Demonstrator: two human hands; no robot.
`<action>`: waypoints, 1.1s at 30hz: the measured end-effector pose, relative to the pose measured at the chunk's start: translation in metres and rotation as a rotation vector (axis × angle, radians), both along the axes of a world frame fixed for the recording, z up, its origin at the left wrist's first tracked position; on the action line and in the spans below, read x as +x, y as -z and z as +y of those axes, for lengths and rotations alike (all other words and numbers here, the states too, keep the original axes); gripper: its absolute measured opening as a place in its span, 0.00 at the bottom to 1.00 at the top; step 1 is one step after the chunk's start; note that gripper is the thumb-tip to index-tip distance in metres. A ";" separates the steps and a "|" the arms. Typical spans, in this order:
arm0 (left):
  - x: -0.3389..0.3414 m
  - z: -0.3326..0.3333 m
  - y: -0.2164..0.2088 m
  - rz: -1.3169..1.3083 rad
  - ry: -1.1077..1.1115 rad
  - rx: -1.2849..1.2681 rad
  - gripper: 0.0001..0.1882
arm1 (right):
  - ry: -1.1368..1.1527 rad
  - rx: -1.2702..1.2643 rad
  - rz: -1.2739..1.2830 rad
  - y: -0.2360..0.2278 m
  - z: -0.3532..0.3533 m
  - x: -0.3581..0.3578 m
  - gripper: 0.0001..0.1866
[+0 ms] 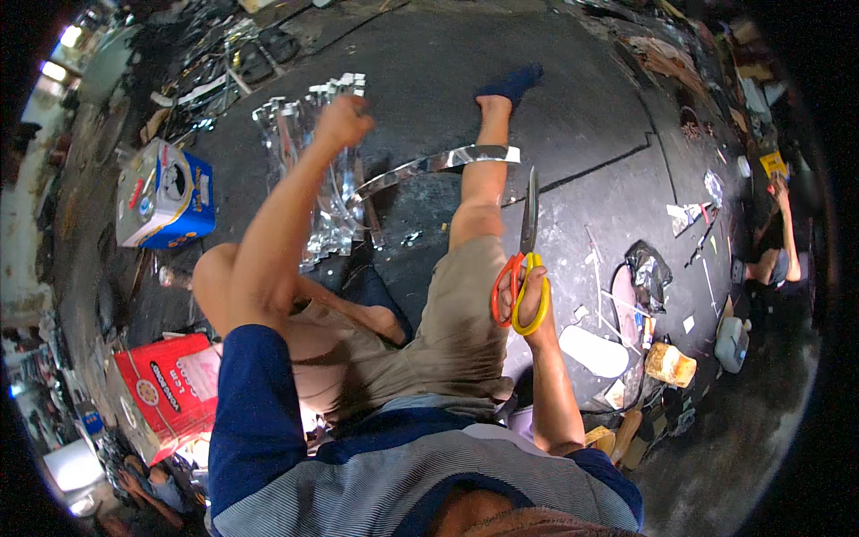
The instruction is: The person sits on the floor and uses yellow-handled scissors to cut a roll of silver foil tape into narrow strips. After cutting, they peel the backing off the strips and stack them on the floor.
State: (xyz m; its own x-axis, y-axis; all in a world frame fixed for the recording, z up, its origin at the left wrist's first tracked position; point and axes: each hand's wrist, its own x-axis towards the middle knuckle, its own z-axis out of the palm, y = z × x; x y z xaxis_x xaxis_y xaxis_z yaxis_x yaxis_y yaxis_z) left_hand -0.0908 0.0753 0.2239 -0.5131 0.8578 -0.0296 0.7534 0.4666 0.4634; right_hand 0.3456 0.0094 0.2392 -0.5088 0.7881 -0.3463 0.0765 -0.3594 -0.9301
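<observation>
My right hand (531,300) is closed around the handles of a pair of scissors (530,234), one handle loop orange-red and the other yellow. The blades point away from me and lie nearly together. Over the far end of a bunch of shiny metallic strips (331,219) hovers my left hand (344,125), thumb and forefinger slightly apart. Whether its fingertips touch a strip is unclear. One long curved silvery strip (420,166) arches from the bunch across my outstretched right shin.
At left stand a blue-and-white tin (165,201) and a red box (170,389). On the right lie a white oval piece (594,351), a black plastic bag (649,273), a yellowish block (670,365) and a plastic jug (732,345). Another person's arm (787,228) shows far right.
</observation>
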 end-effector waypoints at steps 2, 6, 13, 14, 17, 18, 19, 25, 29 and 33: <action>0.032 0.029 0.052 -0.135 0.139 0.072 0.24 | 0.042 -0.015 -0.068 0.003 0.001 0.001 0.41; 0.125 0.095 0.103 -0.466 0.068 0.048 0.28 | 0.126 -0.006 -0.237 -0.004 0.006 0.010 0.42; 0.187 0.150 0.152 -0.343 0.213 0.005 0.29 | 0.165 0.045 -0.297 0.003 0.011 0.026 0.43; 0.200 0.143 0.147 -0.372 0.221 0.002 0.28 | 0.209 0.051 -0.319 0.004 0.009 0.030 0.43; 0.199 0.128 0.137 -0.538 0.142 0.075 0.20 | 0.233 0.004 -0.342 -0.001 0.008 0.028 0.43; 0.195 0.121 0.135 -0.591 0.139 0.092 0.19 | 0.231 -0.012 -0.340 0.000 0.007 0.026 0.43; 0.188 0.119 0.133 -0.554 0.092 0.112 0.18 | 0.224 -0.021 -0.331 0.001 0.008 0.023 0.43; 0.155 0.096 0.075 -1.102 -0.120 0.123 0.08 | 0.068 0.048 -0.233 -0.015 0.001 0.005 0.41; 0.121 0.055 -0.028 -1.244 -0.118 0.396 0.08 | -0.062 0.043 -0.157 -0.033 -0.006 -0.011 0.39; 0.093 0.003 -0.112 -1.204 -0.008 0.571 0.19 | -0.218 0.084 -0.045 -0.053 -0.018 -0.024 0.30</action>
State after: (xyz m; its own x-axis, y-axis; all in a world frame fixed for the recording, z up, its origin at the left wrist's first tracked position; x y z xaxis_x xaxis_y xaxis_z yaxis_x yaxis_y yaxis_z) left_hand 0.0019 0.0788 0.3361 -0.4260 0.8986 -0.1050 -0.2628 -0.0118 0.9648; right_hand 0.3220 -0.0083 0.2921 -0.6555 0.6884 -0.3107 0.1857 -0.2518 -0.9498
